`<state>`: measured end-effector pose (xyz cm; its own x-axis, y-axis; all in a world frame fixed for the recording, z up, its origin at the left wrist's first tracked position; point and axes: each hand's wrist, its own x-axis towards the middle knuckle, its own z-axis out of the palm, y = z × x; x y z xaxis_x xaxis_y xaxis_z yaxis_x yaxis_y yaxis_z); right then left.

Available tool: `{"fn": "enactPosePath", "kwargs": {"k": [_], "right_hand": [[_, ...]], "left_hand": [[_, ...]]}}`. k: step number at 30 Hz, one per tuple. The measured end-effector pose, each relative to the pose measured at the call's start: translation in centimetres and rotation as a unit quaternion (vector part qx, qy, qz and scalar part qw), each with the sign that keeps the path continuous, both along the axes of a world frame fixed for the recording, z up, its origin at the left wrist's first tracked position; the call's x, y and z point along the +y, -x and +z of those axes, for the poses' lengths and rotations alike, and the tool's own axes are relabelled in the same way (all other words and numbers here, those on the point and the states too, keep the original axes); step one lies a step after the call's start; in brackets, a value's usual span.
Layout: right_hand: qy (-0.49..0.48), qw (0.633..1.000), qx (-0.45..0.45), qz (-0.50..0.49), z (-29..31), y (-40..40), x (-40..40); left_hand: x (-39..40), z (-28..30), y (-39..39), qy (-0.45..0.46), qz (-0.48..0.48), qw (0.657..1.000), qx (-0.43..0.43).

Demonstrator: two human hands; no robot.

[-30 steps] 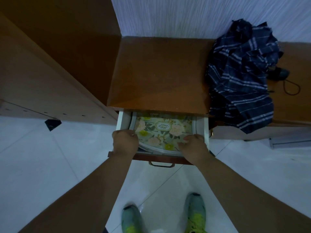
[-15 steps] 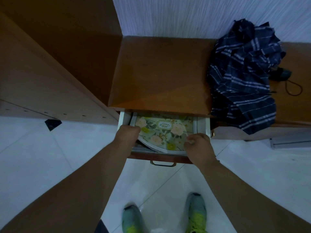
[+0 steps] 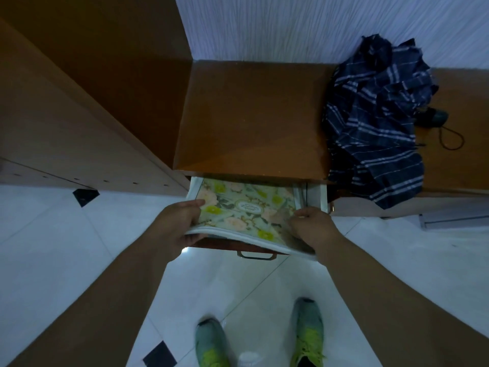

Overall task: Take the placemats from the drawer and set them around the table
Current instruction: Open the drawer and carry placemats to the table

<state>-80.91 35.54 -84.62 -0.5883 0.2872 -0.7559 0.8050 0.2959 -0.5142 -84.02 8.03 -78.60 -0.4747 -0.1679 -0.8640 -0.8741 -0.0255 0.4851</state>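
A stack of floral placemats [image 3: 246, 207] with white edges is lifted partly out of the open drawer [image 3: 315, 194], its near edge over the drawer front. My left hand [image 3: 180, 221] grips the stack's left near corner, thumb on top and fingers beneath. My right hand [image 3: 312, 229] pinches the right near corner. The far end of the stack is hidden under the wooden cabinet top [image 3: 251, 115].
A dark blue plaid cloth [image 3: 375, 133] lies on the cabinet top at the right, with a dark object and cord [image 3: 449, 131] behind it. A tall wooden cupboard [image 3: 79, 102] stands at the left. The drawer's metal handle [image 3: 255, 255] juts toward my feet [image 3: 264, 337] on white floor tiles.
Both hands have raised the placemat stack and drawn it toward me, out over the drawer front. More of the floral top shows.
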Motion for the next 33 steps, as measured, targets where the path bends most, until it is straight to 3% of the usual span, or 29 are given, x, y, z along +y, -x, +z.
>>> {"fn": "enactPosePath", "kwargs": {"k": [6, 9, 13, 17, 26, 33], "right_hand": [[0.013, 0.999, -0.036, 0.030, 0.5, -0.3, 1.0], [0.011, 0.997, -0.060, 0.038, 1.3, -0.3, 1.2], [0.013, 0.992, -0.070, 0.101, 4.3, -0.7, 1.1], [0.014, 0.996, -0.014, 0.082, 9.0, -2.5, 1.1], [-0.019, 0.987, 0.143, 0.070, 29.8, -8.2, 2.4], [-0.101, 0.925, 0.359, 0.074, 52.9, -9.7, 3.1]], "left_hand": [[-1.6, -0.2, -2.3, 0.084, -0.135, 0.987, -0.021], [-1.7, -0.1, -3.2, 0.071, -0.193, 0.978, -0.027], [-1.2, 1.0, -4.7, 0.059, -0.263, 0.962, 0.036], [-0.6, 5.1, -6.0, 0.087, -0.264, 0.956, 0.092], [-0.6, 25.1, -9.3, 0.054, -0.243, 0.945, 0.214], [0.0, 47.4, -9.3, 0.005, -0.237, 0.887, 0.396]]}}
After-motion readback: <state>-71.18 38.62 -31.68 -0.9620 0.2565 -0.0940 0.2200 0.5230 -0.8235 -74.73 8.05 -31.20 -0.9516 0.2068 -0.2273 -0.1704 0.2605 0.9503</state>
